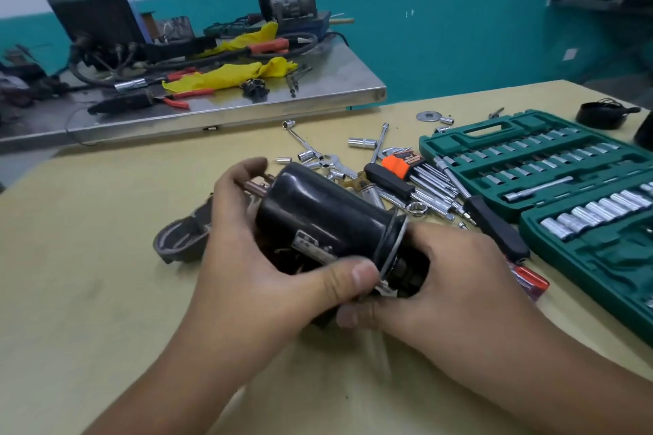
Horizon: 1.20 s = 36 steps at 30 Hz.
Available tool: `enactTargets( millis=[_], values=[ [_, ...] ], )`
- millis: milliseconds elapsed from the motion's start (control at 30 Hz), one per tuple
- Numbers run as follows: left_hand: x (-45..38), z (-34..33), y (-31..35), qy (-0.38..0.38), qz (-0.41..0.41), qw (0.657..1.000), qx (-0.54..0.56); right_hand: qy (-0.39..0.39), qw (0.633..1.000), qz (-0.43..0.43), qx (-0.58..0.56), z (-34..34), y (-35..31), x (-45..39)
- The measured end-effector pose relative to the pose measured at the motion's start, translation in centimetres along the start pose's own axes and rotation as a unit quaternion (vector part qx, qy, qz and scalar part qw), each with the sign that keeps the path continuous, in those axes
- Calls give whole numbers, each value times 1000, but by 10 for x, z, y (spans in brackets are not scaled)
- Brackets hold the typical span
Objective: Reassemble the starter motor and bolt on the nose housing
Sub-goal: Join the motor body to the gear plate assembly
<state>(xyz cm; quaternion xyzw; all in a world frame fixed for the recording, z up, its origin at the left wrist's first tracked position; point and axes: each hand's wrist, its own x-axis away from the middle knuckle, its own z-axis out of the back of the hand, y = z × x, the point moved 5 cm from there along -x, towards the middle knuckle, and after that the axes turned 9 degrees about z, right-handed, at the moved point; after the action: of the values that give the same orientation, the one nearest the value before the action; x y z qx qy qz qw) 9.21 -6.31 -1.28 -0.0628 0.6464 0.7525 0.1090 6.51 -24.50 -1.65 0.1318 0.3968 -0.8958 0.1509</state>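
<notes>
Here, a pale yellow table [106,293] stands before a teal and white wall [441,28], with loose sockets [362,143] and a green socket case [551,166] on its right part, and behind it a steel bench [335,81] carries pliers, cables and yellow cloth [219,76]. The near end of the starter motor [318,222] is hidden under the palms, and the grey nose housing [183,237] on the table is partly covered by the left hand [247,258]. The motor is a black, worn cylinder with a small plate, held tilted above the table; the left hand's fingers curl round its body and the right hand [452,279] grips its near end.
</notes>
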Motion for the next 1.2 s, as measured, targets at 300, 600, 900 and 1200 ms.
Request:
enactTargets(
  millis=[300, 600, 900, 1200],
  values=[
    [14, -5, -3, 18, -97, 979, -180, -89, 994, -9, 70, 0, -10, 4],
    [-10, 19, -15, -7, -30, 999, -37, -176, 984, -23, -25, 3, -33, -10],
    [-17, 38, -13, -14, -106, 994, -4, -159, 954, 48, -251, -1, -6, -23],
    [-17, 19, -26, -115, -53, 969, 212, -132, 900, 96, -405, -44, 16, -40]
  ],
)
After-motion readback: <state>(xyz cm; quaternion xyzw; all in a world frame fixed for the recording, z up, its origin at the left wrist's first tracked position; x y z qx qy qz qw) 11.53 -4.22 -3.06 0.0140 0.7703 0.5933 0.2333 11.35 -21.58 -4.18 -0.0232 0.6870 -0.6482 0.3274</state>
